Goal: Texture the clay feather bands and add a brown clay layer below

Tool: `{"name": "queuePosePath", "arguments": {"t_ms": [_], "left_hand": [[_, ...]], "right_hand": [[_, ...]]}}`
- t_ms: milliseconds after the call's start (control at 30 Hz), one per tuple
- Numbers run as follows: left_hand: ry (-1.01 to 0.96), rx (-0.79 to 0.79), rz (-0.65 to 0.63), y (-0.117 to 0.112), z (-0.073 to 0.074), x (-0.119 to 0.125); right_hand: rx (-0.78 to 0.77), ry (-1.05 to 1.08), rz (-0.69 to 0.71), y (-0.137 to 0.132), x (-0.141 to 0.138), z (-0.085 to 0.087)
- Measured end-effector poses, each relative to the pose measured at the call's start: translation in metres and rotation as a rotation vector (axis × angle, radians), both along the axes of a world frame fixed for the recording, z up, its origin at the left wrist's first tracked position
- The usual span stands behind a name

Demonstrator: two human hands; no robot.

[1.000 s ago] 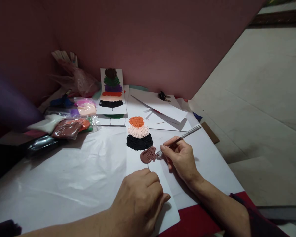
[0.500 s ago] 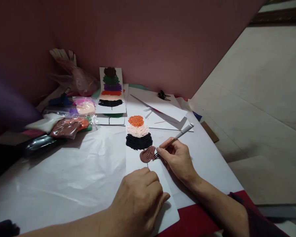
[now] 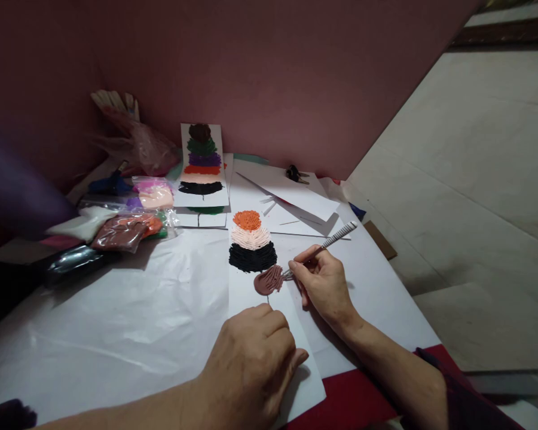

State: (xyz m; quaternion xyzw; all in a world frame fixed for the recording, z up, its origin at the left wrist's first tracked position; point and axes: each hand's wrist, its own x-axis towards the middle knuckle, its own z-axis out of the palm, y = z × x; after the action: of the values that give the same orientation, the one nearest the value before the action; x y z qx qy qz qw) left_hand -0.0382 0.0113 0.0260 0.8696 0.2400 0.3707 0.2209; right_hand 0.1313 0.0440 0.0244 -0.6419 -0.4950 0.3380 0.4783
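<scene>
In my right hand (image 3: 325, 286) is a fork (image 3: 338, 234) with a patterned handle, held pinched between thumb and fingers. Its tines are at the right edge of a flattened brown clay piece (image 3: 266, 282), whose right part is scored with grooves. That piece lies on a long white card (image 3: 246, 298). Above it, the card carries textured clay bands in black (image 3: 252, 257), pale peach (image 3: 252, 237) and orange (image 3: 247, 220). My left hand (image 3: 255, 358) presses on the lower card, closed with the fingers curled under. Anything beneath those fingers is hidden.
Left are plastic bags of coloured clay (image 3: 121, 233) and a shiny black packet (image 3: 78, 263). A finished-looking striped clay card (image 3: 201, 200) leans at the back. Paper sheets (image 3: 296, 194) and keys (image 3: 296, 174) lie behind. The table's right edge borders a tiled floor (image 3: 484, 239).
My right hand and the fork have shifted slightly right and up, drawing the tines to the brown clay's edge. The left hand has stayed in place.
</scene>
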Motion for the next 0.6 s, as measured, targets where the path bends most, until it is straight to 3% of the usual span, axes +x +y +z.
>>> {"name": "queuePosePath", "arguments": {"t_ms": [267, 433, 600], "left_hand": [[-0.003, -0.004, 0.004, 0.000, -0.001, 0.000], [0.016, -0.014, -0.004, 0.000, 0.000, 0.000], [0.009, 0.004, 0.007, 0.000, 0.000, 0.000]], "right_hand": [[0.022, 0.051, -0.019, 0.000, 0.000, -0.003], [0.117, 0.170, -0.062, -0.002, 0.001, -0.001], [0.082, 0.201, 0.064, -0.011, -0.008, 0.005]]}}
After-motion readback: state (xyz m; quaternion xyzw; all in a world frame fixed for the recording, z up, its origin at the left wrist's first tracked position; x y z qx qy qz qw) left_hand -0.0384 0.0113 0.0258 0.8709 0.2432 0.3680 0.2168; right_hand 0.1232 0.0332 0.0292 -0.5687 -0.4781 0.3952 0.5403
